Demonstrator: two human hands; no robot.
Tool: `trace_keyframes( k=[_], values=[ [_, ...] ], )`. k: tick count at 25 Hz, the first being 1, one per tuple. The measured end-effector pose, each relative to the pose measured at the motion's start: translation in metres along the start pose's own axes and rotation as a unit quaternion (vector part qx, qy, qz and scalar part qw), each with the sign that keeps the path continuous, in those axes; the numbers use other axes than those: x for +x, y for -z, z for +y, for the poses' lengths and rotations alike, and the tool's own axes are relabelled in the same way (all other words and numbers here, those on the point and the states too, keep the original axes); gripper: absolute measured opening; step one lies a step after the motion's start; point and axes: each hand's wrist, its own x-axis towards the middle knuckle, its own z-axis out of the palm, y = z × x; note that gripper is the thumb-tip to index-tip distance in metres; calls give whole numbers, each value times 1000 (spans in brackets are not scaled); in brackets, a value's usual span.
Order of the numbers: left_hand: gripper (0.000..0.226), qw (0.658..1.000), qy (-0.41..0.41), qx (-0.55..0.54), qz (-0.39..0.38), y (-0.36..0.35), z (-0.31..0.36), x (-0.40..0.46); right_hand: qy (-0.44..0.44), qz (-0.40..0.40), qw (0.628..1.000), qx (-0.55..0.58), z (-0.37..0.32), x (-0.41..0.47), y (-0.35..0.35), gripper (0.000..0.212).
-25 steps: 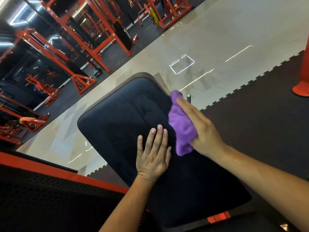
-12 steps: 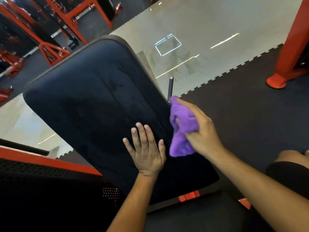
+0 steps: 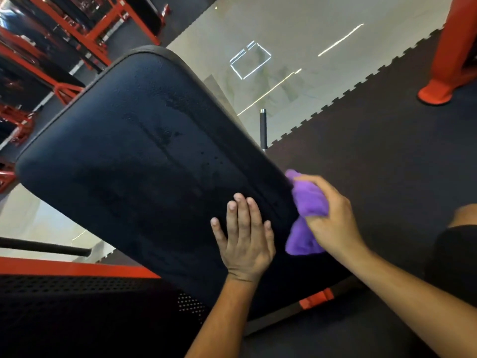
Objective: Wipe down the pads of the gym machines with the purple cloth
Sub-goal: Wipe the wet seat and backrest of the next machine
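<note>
Red machine frames [image 3: 77, 29] stand beyond the black pad [image 3: 144, 161] — a dark rubber mat [image 3: 387, 140] lies to its right. On the pad's near end the left hand [image 3: 245, 241] lies flat, fingers straight and close together. At its right edge the right hand [image 3: 333, 218] grips the bunched purple cloth [image 3: 305, 210] — fingers curled round it.

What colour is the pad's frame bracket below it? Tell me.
Orange-red bracket, seen in the head view.
</note>
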Motion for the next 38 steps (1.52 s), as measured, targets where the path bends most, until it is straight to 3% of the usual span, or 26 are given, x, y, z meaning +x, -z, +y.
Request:
trace_keyframes(
  k=[3,6,8,10,12,16,20,23,26,29,30,32,33,35,37,38],
  values=[
    [75,1000,-1,19,1,1,-1,-2,42,-11,999,29,-38,29,-16,70],
    [69,1000,-3,18,-2,0,0,-3,93,-59,993,-29,-9,11,-6,72],
    [64,1000,-3,15,-5,0,1,-4,66,-96,989,-87,28,-18,14,75],
    [63,1000,-3,11,-11,0,1,-3,-27,-109,991,-77,41,-33,32,69],
    [63,1000,-3,14,-9,0,2,-2,-64,-84,994,-39,31,-21,33,68],
    [67,1000,0,16,-6,-1,1,-2,-8,-74,997,35,-27,25,2,76],
    [64,1000,4,-13,-12,1,2,-3,25,-128,988,-79,2,-16,21,92],
    [63,1000,15,1,-4,0,-1,1,-82,-137,984,-73,27,-27,55,71],
    [63,998,60,-18,-6,0,18,-13,-166,-21,986,-22,48,-30,66,44],
    [67,987,142,-71,-17,-9,51,-28,-240,33,970,24,74,-41,63,6],
    [67,986,151,-68,-13,-14,55,-30,-282,49,957,50,79,-43,58,5],
    [68,988,146,-56,0,-21,57,-31,-351,69,930,87,79,-30,41,25],
    [68,989,136,-60,3,-23,56,-34,-344,62,934,78,74,-20,31,33],
    [68,990,125,-65,5,-23,55,-38,-240,49,969,33,60,-12,13,46],
    [68,989,122,-77,-3,-25,55,-40,-102,27,994,32,65,-21,7,45],
    [68,991,102,-83,-15,-25,53,-44,-75,15,997,17,76,-37,11,44]
  ],
)
